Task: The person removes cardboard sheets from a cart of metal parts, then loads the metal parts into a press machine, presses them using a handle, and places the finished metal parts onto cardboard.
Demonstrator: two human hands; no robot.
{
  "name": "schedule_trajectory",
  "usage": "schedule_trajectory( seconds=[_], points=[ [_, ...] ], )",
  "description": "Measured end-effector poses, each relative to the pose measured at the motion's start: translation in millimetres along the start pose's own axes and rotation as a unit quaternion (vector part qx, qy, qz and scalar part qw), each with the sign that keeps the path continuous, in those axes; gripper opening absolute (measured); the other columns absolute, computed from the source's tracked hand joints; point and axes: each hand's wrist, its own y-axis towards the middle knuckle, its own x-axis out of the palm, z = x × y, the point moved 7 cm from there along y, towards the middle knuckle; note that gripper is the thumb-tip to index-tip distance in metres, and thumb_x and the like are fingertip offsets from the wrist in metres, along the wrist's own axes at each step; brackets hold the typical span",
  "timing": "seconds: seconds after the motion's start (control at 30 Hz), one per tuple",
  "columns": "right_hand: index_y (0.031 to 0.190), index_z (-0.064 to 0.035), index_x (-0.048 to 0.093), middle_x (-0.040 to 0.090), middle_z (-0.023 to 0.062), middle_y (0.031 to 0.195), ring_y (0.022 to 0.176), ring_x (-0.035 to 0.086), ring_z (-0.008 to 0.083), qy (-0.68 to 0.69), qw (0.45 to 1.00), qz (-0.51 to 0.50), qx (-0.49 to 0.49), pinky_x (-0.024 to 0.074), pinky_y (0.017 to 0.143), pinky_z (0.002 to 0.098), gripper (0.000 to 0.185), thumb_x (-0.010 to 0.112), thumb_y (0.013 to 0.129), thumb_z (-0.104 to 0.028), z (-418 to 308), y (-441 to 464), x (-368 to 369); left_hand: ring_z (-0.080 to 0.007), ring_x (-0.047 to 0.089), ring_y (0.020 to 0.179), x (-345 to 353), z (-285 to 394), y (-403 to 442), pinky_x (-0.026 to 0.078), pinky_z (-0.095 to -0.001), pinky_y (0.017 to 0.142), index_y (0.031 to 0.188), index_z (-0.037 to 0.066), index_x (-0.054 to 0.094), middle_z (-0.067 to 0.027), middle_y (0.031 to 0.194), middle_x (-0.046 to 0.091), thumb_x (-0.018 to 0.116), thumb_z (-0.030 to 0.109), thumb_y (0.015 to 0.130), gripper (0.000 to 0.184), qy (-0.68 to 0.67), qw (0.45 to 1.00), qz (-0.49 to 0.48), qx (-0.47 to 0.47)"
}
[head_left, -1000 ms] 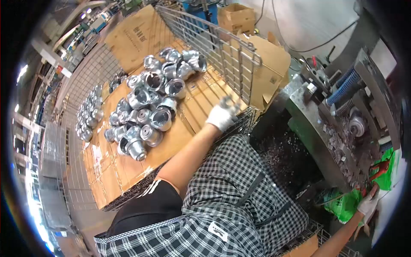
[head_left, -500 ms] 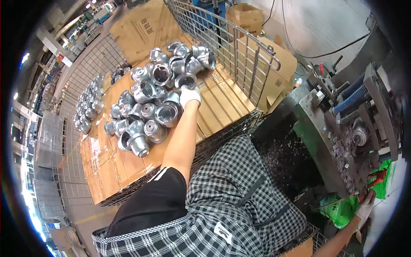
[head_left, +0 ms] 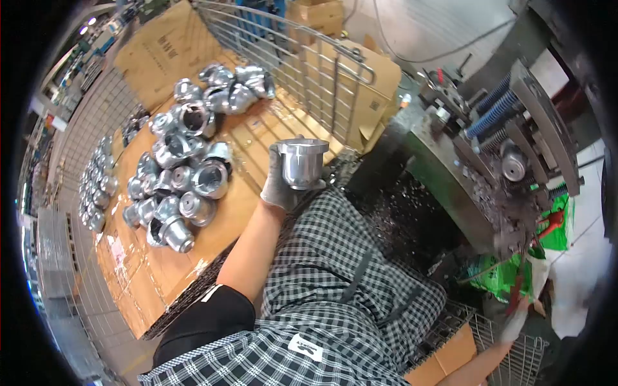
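Note:
My left hand (head_left: 278, 183), in a pale glove, is closed around a shiny flanged metal cup (head_left: 302, 164), held upright with its wide rim on top. It is raised in front of the cardboard-topped stack, above my checked apron. Left of it, a pile of similar metal cups (head_left: 172, 177) lies on the cardboard sheet (head_left: 251, 154). At lower right my gloved right hand (head_left: 517, 320) is smeared by motion. It appears closed on a red-handled tool (head_left: 515, 294), whose exact kind I cannot make out.
A wire cage (head_left: 322, 83) borders the cardboard. On the right stands a machine with blue springs (head_left: 492, 116), a round metal piece (head_left: 514, 161) and scattered metal chips (head_left: 486, 199). Green bags (head_left: 499, 276) lie below it. Cardboard boxes (head_left: 315, 18) are behind.
My left hand has lifted a metal cup off the pile and brought it right and nearer to me. My right hand has shifted left and slightly down. The view has turned right.

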Motion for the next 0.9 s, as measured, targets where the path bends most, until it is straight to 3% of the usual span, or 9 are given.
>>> schedule_trajectory(
  seconds=[0.03,0.1,0.2,0.3,0.5,0.7,0.8,0.83,0.9],
  points=[
    [0.144,0.0002,0.034,0.042,0.0143,0.144,0.123,0.05,0.0308,0.163,0.985,-0.045,0.033,0.0389,0.104,0.0447,0.084,0.048,0.089,-0.063,-18,-36,35,-0.0318,0.063,0.094,14,-15,2,0.055,-0.0394,0.067,0.132,0.012,0.046,-0.0119,0.12,0.059,0.041,0.08,0.08,0.087,-0.035,0.999,-0.006,-0.029],
    [0.136,-0.0007,0.045,0.063,0.0193,0.114,0.077,0.065,0.0361,0.298,0.936,-0.139,0.127,0.054,0.063,0.0532,0.082,0.049,0.086,-0.065,-9,-65,78,-0.0293,0.063,0.093,33,-47,13,0.054,-0.039,0.068,0.132,0.012,0.047,-0.0107,0.112,0.062,0.05,0.076,0.079,0.084,-0.07,0.994,-0.018,-0.082],
    [0.134,-0.0038,0.047,0.059,0.0258,0.117,0.079,0.065,0.0378,0.388,0.909,-0.025,0.151,0.0547,0.07,0.0493,0.075,0.047,0.087,-0.062,34,-28,121,-0.0242,0.064,0.091,67,-76,21,0.055,-0.0369,0.067,0.129,0.014,0.052,-0.0067,0.106,0.064,0.058,0.069,0.079,0.074,-0.079,0.987,0.04,-0.134],
    [0.135,-0.0004,0.043,0.053,0.0258,0.125,0.101,0.059,0.0355,0.45,0.852,-0.22,0.15,0.0471,0.085,0.0521,0.078,0.05,0.086,-0.061,8,38,211,-0.0315,0.066,0.089,106,-89,10,0.054,-0.0372,0.063,0.131,0.008,0.048,-0.0111,0.108,0.062,0.047,0.073,0.082,0.081,-0.031,0.977,-0.124,-0.173],
    [0.109,0.0001,0.055,0.058,0.0206,0.11,0.099,0.058,0.0362,0.782,0.6,-0.027,0.168,0.0494,0.088,0.0495,0.063,0.058,0.082,-0.057,-86,185,267,-0.0262,0.063,0.075,92,-96,-30,0.049,-0.0332,0.049,0.137,0.006,0.043,-0.0117,0.108,0.06,0.069,0.068,0.07,0.095,-0.015,0.969,-0.153,-0.196],
    [0.109,-0.0027,0.055,0.06,0.0143,0.105,0.092,0.06,0.0311,0.683,0.72,-0.074,0.103,0.0535,0.083,0.0429,0.06,0.063,0.077,-0.053,-50,144,265,-0.0262,0.063,0.074,97,-105,-29,0.049,-0.0297,0.05,0.134,0.012,0.047,-0.0106,0.106,0.062,0.049,0.075,0.079,0.084,0.029,0.973,-0.097,-0.209],
    [0.126,-0.0039,0.051,0.059,0.0091,0.119,0.11,0.056,0.0233,0.546,0.813,-0.104,0.171,0.047,0.095,0.0348,0.059,0.065,0.08,-0.038,-15,37,232,-0.0217,0.062,0.074,125,-117,-16,0.044,-0.0275,0.05,0.132,0.013,0.049,-0.0085,0.104,0.061,0.049,0.077,0.078,0.084,0.005,0.979,-0.054,-0.198],
    [0.135,-0.0044,0.047,0.057,0.0068,0.126,0.12,0.052,0.0202,0.467,0.853,-0.143,0.185,0.0448,0.098,0.0324,0.065,0.067,0.079,-0.031,-1,-13,207,-0.0208,0.061,0.083,133,-123,-10,0.045,-0.0295,0.055,0.131,0.014,0.048,-0.007,0.11,0.059,0.048,0.073,0.081,0.077,0.033,0.948,-0.185,-0.255],
    [0.135,-0.0104,0.048,0.059,0.0056,0.121,0.106,0.058,0.0217,0.376,0.873,-0.072,0.302,0.0479,0.088,0.0387,0.067,0.065,0.078,-0.041,49,-104,136,-0.0218,0.058,0.095,153,-139,1,0.049,-0.034,0.063,0.132,0.016,0.044,-0.0066,0.115,0.057,0.048,0.063,0.086,0.065,0.041,0.954,-0.125,-0.269]
  ],
)
